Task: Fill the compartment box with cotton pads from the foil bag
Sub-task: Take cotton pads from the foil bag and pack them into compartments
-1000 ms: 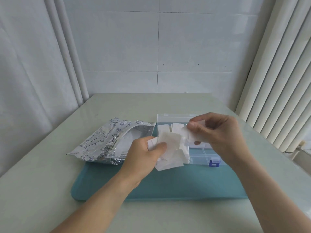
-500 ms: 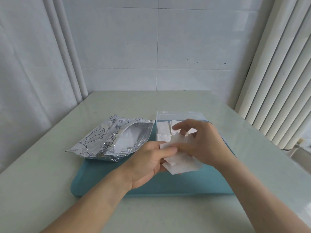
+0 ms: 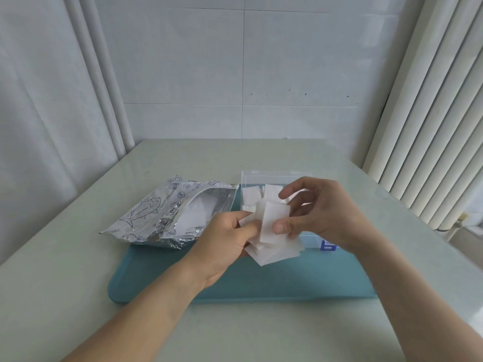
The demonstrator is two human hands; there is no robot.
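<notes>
My left hand (image 3: 226, 244) grips a loose stack of white square cotton pads (image 3: 277, 250) above the teal mat. With thumb and fingers, my right hand (image 3: 317, 211) pinches the top pad (image 3: 274, 222) of that stack. Behind both hands stands the clear compartment box (image 3: 274, 176), lid open, with white pads (image 3: 251, 195) in its far-left compartments; its blue latch (image 3: 328, 245) shows at the front right. The silver foil bag (image 3: 167, 212) with a fish drawing lies open to the left, pads visible inside its mouth.
Box and bag sit on a teal mat (image 3: 261, 280) on a pale table (image 3: 78, 296). A tiled wall runs along the back, a curtain hangs at the left, and white vertical slats stand at the right.
My right hand came back from over the box to the stack in my left hand and now pinches the top pad. The stack has dropped slightly nearer to me.
</notes>
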